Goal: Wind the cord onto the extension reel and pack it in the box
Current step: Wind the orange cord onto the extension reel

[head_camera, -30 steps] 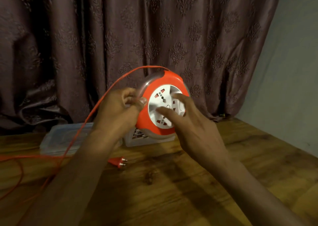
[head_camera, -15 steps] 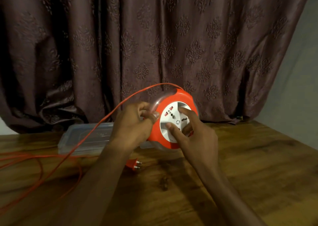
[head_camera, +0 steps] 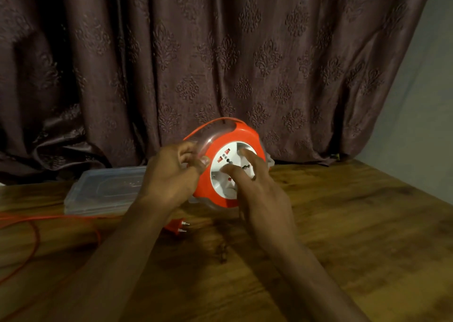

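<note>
The orange extension reel (head_camera: 221, 164) is held up on its edge just above the wooden bench (head_camera: 343, 223), in front of the dark curtain (head_camera: 220, 52). The left hand (head_camera: 171, 174) is curled tight around the clear rim on the left side of the reel, and the right hand (head_camera: 259, 189) is half open, with its spread fingers (head_camera: 247, 157) pressing on the white socket face. The orange cord (head_camera: 36, 217) goes from the top of the reel down to the bench left of it, the plug (head_camera: 175, 226) lies below the reel, and the clear box (head_camera: 105, 189) lies on the bench just left of the reel.
</note>
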